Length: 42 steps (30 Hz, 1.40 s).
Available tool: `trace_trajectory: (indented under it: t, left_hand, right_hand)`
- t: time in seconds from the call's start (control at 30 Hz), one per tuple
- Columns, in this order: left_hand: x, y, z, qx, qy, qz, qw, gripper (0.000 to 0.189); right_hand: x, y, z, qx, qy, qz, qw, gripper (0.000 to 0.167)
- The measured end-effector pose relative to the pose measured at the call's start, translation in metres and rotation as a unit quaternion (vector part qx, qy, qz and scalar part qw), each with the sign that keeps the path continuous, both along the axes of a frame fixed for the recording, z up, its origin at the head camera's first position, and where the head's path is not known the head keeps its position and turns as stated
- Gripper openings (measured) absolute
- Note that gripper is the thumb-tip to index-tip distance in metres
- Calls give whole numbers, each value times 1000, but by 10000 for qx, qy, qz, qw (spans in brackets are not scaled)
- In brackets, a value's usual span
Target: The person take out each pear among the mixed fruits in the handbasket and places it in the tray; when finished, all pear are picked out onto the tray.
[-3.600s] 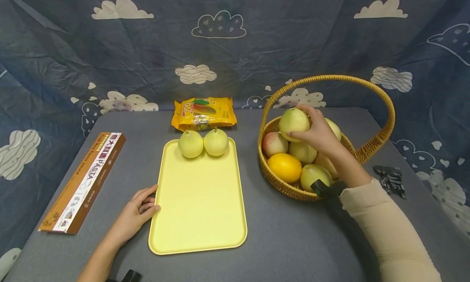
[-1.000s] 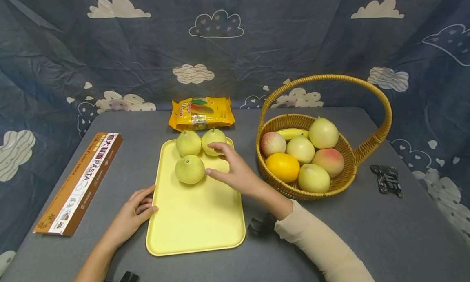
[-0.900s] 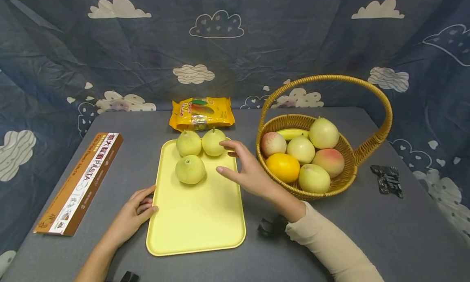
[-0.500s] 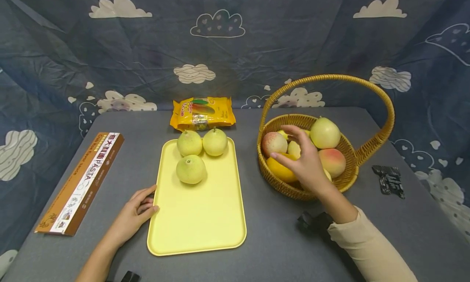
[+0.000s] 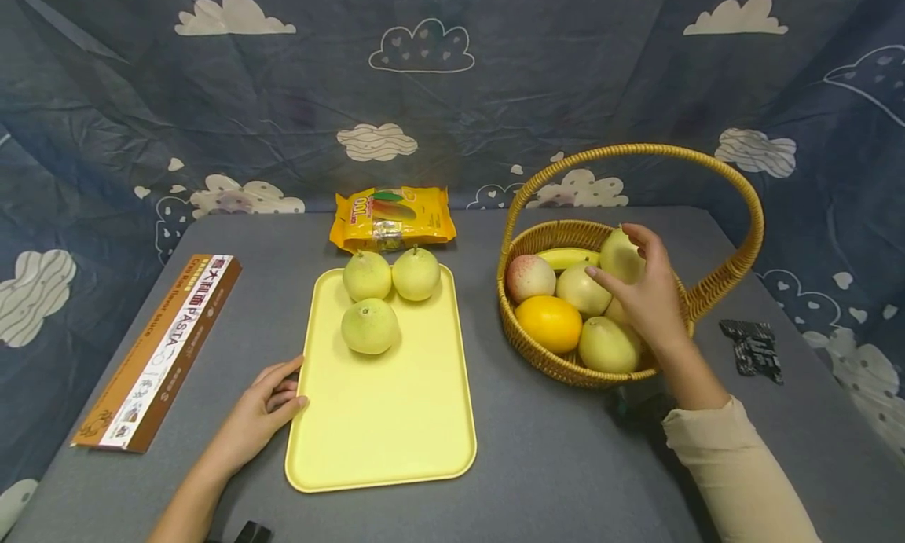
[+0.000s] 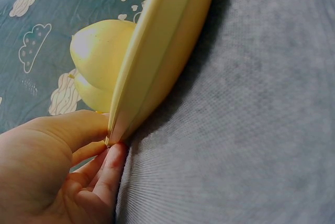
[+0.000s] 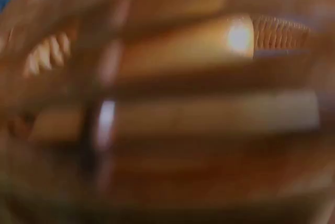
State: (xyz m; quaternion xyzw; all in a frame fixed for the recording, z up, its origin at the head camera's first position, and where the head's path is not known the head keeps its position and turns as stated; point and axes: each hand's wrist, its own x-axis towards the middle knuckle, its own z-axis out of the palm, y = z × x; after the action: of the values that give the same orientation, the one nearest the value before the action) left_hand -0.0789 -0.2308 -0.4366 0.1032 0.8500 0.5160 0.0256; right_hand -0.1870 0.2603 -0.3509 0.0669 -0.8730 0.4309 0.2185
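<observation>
"PASTA" and "Crab Roe flavor sauce" mark the box [image 5: 157, 353] at the tray's nine o'clock; the packet [image 5: 392, 219] at twelve pictures a mango. The left hand [image 5: 253, 419] pinches the yellow tray [image 5: 382, 421] at its nine-o'clock edge. Over the basket [image 5: 540, 362], the right hand [image 5: 646, 295] spreads thumb and fingers about a round, pale-green fruit [image 5: 616, 257] at one o'clock; contact cannot be told.

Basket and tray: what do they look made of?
Basket: probably wicker, possibly a plastic imitation, lightly glossy; woven strands show. Tray: likely plastic, smooth and satiny; its even yellow colour and rounded, moulded-looking edge suggest it.
</observation>
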Motion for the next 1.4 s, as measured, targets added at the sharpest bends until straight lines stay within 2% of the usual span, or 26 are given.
trace_trajectory:
  t: [0.2, 0.57, 0.9, 1.03, 1.17, 1.4]
  left_hand:
    - [0, 0, 0, -16, 9, 8, 10000, 56]
    - [0, 0, 0, -26, -2, 25, 10000, 56]
    - [0, 0, 0, -58, 70, 23, 10000, 56]
    - [0, 0, 0, -42, 94, 23, 9999, 56]
    - [0, 0, -1, -49, 85, 6, 10000, 56]
    - [0, 0, 1, -43, 48, 13, 10000, 57]
  right_hand:
    - [-6, 16, -6, 184, -534, -378, 9977, 77]
    - [-14, 34, -8, 474, -1241, -422, 9902, 83]
    - [-22, 39, -8, 763, -1688, -347, 9821, 92]
    - [-24, 39, -7, 881, -1730, -376, 9803, 93]
    - [-24, 39, -6, 809, -1616, -404, 9827, 89]
    - [-14, 33, 1, 747, -1076, -307, 9909, 84]
